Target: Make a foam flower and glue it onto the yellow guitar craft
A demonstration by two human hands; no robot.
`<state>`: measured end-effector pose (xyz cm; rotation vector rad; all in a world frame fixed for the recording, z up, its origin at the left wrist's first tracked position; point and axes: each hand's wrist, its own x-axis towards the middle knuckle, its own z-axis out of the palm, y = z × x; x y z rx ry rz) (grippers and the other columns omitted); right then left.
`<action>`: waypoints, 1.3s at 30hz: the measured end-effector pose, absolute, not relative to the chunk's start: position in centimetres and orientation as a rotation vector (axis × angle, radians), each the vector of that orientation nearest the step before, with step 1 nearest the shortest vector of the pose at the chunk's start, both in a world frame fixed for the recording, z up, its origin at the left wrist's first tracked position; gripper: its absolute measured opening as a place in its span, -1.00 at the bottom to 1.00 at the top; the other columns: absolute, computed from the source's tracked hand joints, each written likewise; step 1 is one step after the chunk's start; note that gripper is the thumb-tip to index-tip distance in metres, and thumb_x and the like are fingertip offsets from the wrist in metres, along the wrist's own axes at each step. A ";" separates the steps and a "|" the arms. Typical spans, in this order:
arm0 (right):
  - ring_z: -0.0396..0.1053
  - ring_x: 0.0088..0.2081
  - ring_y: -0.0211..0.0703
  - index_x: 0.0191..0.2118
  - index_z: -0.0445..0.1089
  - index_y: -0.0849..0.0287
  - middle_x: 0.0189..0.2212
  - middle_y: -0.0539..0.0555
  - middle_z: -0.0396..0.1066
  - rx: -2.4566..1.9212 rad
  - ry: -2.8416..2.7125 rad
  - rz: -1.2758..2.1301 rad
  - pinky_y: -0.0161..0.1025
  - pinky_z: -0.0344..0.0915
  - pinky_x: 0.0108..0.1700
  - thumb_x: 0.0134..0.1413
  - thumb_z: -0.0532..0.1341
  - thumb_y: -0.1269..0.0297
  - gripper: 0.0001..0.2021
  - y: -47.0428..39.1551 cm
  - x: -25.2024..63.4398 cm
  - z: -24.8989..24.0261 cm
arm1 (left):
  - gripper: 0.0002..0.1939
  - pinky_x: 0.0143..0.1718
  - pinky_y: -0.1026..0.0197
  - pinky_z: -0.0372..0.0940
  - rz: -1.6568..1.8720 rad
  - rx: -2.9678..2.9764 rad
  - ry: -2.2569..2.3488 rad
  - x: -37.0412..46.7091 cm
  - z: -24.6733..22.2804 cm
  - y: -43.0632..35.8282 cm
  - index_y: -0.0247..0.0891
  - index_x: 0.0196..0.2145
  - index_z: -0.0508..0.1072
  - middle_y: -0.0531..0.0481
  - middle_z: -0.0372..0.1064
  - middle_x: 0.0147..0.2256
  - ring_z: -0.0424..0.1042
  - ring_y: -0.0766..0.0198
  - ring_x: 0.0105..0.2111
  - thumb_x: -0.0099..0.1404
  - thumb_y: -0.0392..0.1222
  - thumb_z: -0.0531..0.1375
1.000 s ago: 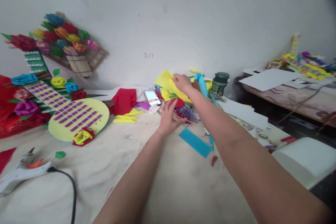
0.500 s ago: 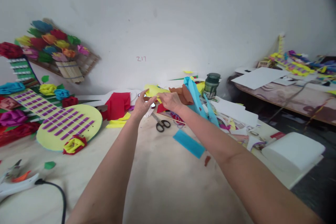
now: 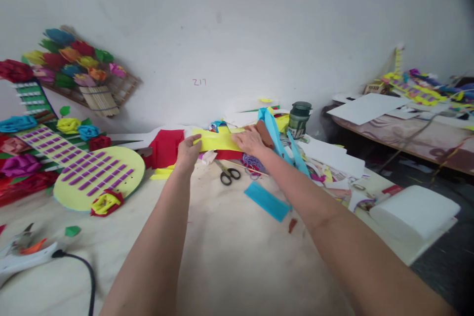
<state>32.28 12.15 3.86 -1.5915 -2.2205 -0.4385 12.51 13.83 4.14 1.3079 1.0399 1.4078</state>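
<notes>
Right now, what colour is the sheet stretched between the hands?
The sheet is bright yellow; the head view shows it best.

On the table (image 3: pixel 222 261), scissors (image 3: pixel 226 177) lie before the paper strip (image 3: pixel 217 141), a glue gun (image 3: pixel 29 262) left, a jar (image 3: pixel 298 121) right.

Both your arms are bare and stretch forward over the table (image 3: pixel 229 252), converging toward its far edge. Your left forearm (image 3: pixel 161 227) slants up from the near edge, and its wrist is nearly straight. Your left hand (image 3: pixel 188 154) turns inward, fingers bent toward the right and drawn in to a grip, the thumb hard to make out. Your right arm (image 3: pixel 318 207) runs diagonally from the near right corner, with a crease showing at the elbow. Your right hand (image 3: pixel 252 141) is palm down, fingers pointing left, well apart from the other.
</notes>
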 end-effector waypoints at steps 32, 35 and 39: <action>0.27 -0.08 0.01 -0.22 0.45 0.26 -0.24 0.20 0.45 -1.979 -1.994 -0.703 0.07 -0.52 0.19 -0.03 0.03 0.40 -0.69 13.3 38.5 1.1 | -0.43 -0.40 0.28 0.31 1.440 1.410 1.046 4.4 2.5 13.7 -0.34 -0.09 0.37 -0.03 0.40 -0.34 0.38 0.33 -0.44 -0.11 -0.14 0.30; 0.24 -0.04 -0.02 -0.12 0.41 0.23 -0.15 0.17 0.42 -1.818 -2.046 -0.736 0.04 -0.56 0.20 0.04 -0.01 0.35 -0.66 12.9 37.9 1.7 | -0.40 -0.37 0.27 0.32 1.472 1.387 1.009 4.6 2.7 13.8 -0.34 -0.06 0.35 -0.03 0.39 -0.33 0.39 0.35 -0.43 -0.11 -0.18 0.29; -0.02 0.15 0.13 -0.07 0.38 0.24 0.01 0.18 0.30 -1.948 -1.967 -0.704 0.19 -0.61 0.16 0.04 0.00 0.32 -0.64 12.9 37.9 1.2 | -0.43 -0.35 0.24 0.34 1.577 1.363 0.971 4.7 3.5 13.9 -0.34 -0.07 0.36 -0.05 0.39 -0.31 0.40 0.33 -0.43 -0.11 -0.21 0.28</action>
